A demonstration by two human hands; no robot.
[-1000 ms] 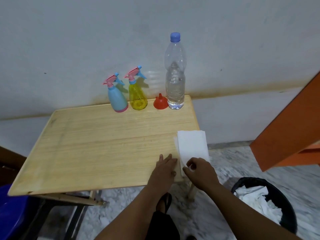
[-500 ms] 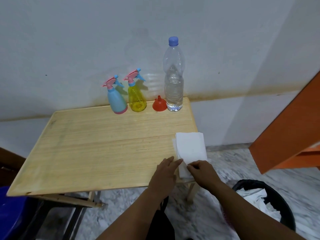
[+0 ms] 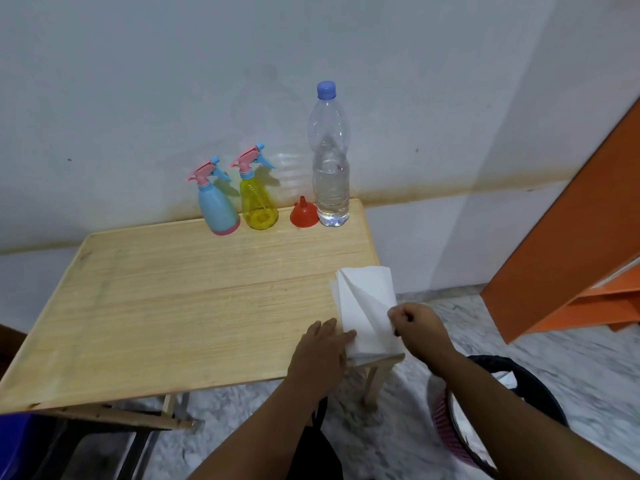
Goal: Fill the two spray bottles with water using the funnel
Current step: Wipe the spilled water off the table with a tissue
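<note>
Since a moment ago the right hand point(image 3: 417, 329) has peeled the top sheet of the white tissue stack point(image 3: 367, 306) up and over to the right, pinching its edge between closed fingers, while the left hand point(image 3: 322, 351) has slid onto the stack's near-left corner, lying flat with fingers spread. At the back edge of the tabletop point(image 3: 173, 306), against the wall, stand the blue spray bottle point(image 3: 216, 207), the yellow spray bottle point(image 3: 258, 199), the red funnel point(image 3: 304, 213) mouth-down, and the capped water bottle point(image 3: 329, 161), part full. A black bin point(image 3: 540, 396) sits on the floor right.
</note>
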